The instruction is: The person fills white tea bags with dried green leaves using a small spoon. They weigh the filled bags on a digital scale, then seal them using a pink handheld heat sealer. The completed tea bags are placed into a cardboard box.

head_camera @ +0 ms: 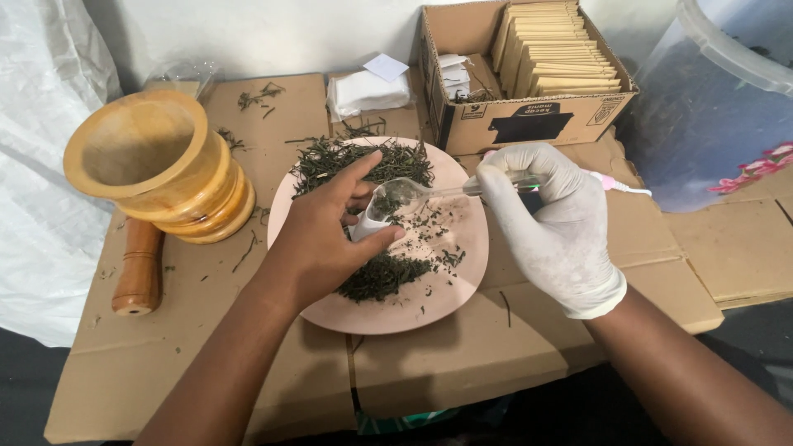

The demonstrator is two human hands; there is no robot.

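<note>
A pink plate lies on cardboard and carries heaps of dried green herb. Over it, my left hand, bare, pinches a small white paper sachet and holds it upright. My right hand, in a white glove, grips a clear plastic spoon by its handle. The spoon's bowl holds some herb and rests at the mouth of the sachet.
A wooden mortar stands at the left with its pestle lying beside it. Behind the plate are a cardboard box of tan packets, a stack of white sachets and, at the right, a clear plastic tub.
</note>
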